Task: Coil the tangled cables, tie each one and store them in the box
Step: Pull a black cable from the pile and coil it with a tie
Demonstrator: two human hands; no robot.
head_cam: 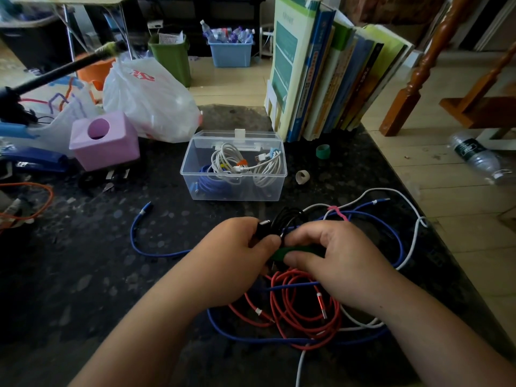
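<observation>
Both hands meet over the near-middle of the dark surface. Left hand: fingers curled round a small black cable coil, pinching its plug end. Right hand: fingers curled, pinching a green tie against the same black coil. The coil is held just above the loose cables.

Under and around the hands lies a tangle, uncoiled: red cable in loose loops at the near right, blue cable running out left with its plug end toward the middle of the surface and looping round the right side, white cable arcing along the right edge and trailing off the near edge. A pink tie lies on the tangle just behind the right hand.

Clear box sits in the middle of the surface behind the hands, lid open and tilted back. Inside: coiled white cables with coloured ties, and a blue coil at its left side.

Right of the box, apart from it: green tape roll and a pale roll nearer the hands. Row of upright books at the far right corner. Pink cube with a round hole at the left of the box, white plastic bag behind it. Orange cord at the left edge. A plastic bottle lies on the floor past the right edge.
</observation>
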